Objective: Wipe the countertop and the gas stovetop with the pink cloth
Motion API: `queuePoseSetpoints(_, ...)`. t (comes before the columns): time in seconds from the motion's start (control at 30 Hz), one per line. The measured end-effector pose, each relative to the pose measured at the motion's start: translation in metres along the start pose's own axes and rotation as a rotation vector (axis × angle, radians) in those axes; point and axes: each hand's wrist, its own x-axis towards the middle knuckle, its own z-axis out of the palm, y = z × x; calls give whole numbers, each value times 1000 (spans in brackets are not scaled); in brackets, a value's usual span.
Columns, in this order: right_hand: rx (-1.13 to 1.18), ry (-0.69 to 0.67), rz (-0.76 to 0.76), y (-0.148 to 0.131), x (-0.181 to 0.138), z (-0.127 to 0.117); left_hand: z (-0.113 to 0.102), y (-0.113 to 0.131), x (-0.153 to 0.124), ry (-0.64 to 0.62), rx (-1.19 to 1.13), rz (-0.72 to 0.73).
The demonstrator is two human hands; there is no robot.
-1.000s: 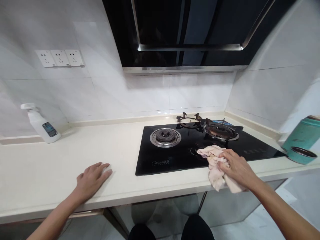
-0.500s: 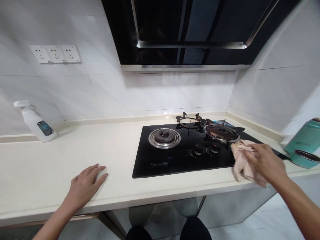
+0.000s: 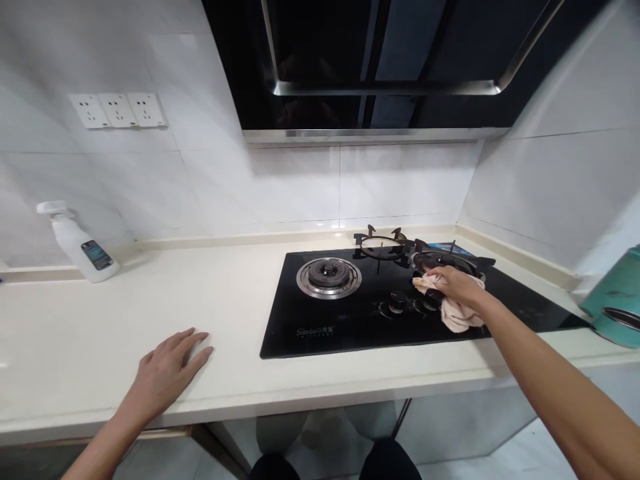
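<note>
Pink cloth [image 3: 459, 315] lies on the hob [image 3: 345, 320] beside the right knob [image 3: 433, 297], bunched in the right hand's [image 3: 455, 285] closed fingers — probably so they can press it close. The empty left hand [image 3: 167, 370] rests loosely spread on the bench [image 3: 210, 287], likely for balance. Earlier, the cloth was farther right, over the hob's front edge.
</note>
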Motion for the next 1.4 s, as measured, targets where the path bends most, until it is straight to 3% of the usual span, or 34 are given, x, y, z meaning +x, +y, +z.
queuePoseSetpoints(0.17,-28,-113,-2,-31,28,4,-2,2,-2,-8,-10,-6)
queuePoseSetpoints(0.3,-33,-198,-111,-75,44,20,-4,5,-3,-8,-15,-8)
queuePoseSetpoints(0.5,-80,-166,-276,-152,75,59,-10,10,-7,14,-33,-9)
queuePoseSetpoints(0.7,-246,-111,-161,-182,88,71,-14,15,-10,32,-49,-2)
queuePoseSetpoints(0.83,-340,-88,-117,-193,61,72,-15,19,-13,26,-58,-2)
queuePoseSetpoints(0.97,-366,-52,-184,-213,7,76,-17,24,-14,-9,-59,5)
queuePoseSetpoints(1.2,-260,-5,-565,-301,-88,106,-22,28,-15,-32,-37,7)
queuePoseSetpoints(1.3,-175,-11,-740,-335,-103,116,-22,26,-14,-39,-31,-1)
queuePoseSetpoints(1.4,-102,-13,-833,-338,-99,116,-21,23,-11,-40,-29,-4)
